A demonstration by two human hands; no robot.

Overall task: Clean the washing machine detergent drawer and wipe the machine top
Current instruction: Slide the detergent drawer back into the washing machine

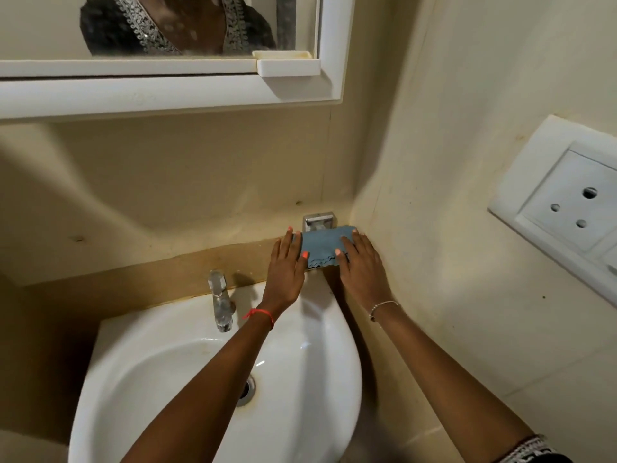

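Home bathroom: white basin (140, 355) w/ chrome tap (221, 300), framed mirror (167, 25), wall socket (564, 208).

A chrome wall-mounted bracket (318, 221) is fixed in the corner just above the basin and carries a blue scallop-edged cloth (322, 245), which is draped over it with the hem hanging at the front. The left hand (285, 265) lies flat against the cloth's left edge, and the right hand (362, 262) lies flat on its right part. Below, the white ceramic washbasin (334, 345) carries a chrome pillar tap (220, 300) upright on its rear deck. Above, the white mirror-frame ledge (133, 95) holds a small white rectangular tray (288, 66) at its right end.
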